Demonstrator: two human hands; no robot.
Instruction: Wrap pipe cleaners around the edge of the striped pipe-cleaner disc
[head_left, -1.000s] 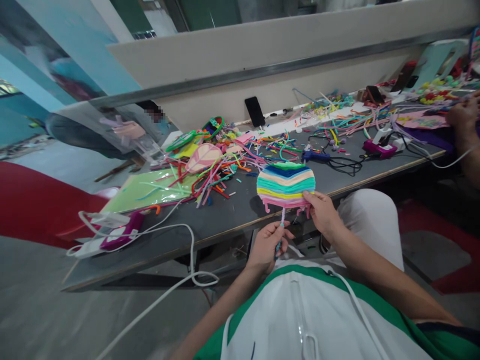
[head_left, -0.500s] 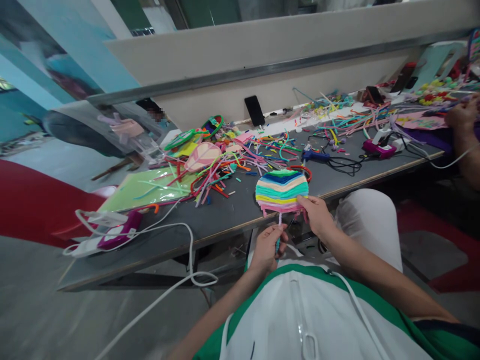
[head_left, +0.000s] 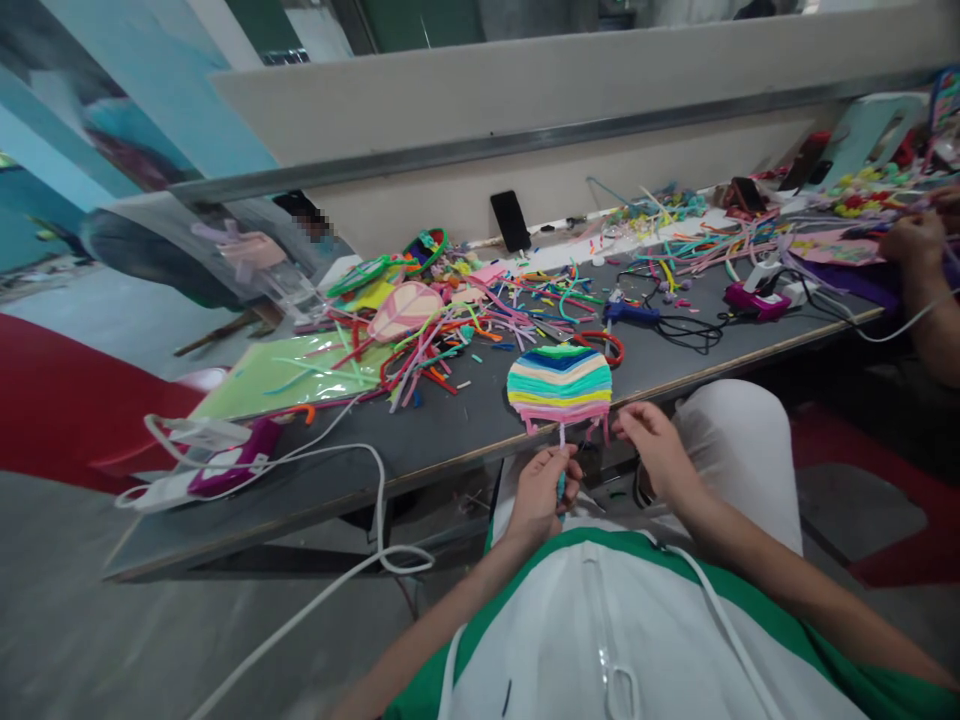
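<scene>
A round, flat fan point(head_left: 561, 385) of striped pipe cleaners, in green, blue, cream, teal, yellow and pink, is held up over the table's front edge. Its thin pale handle, teal lower down, runs into my left hand point(head_left: 541, 488), which is closed around it. Short pink ends hang from the fan's lower rim. Just right of that rim is my right hand point(head_left: 656, 445), apart from the fan, its fingers bent and loosely parted with nothing visible in them. Behind the fan a red pipe-cleaner loop point(head_left: 611, 345) lies on the table.
Loose pipe cleaners point(head_left: 525, 305) cover much of the grey table point(head_left: 345, 440). A blue glue gun point(head_left: 631, 312) with a black cord lies behind the fan. Power strips point(head_left: 232, 460) and white cables sit at the left; a phone point(head_left: 510, 221) leans at the back. Another person's hand point(head_left: 915, 240) is far right.
My right hand has let go of the fan's right edge and moved slightly right and down. The fan has dropped a little lower, still in my left hand, and the red loop behind it now shows.
</scene>
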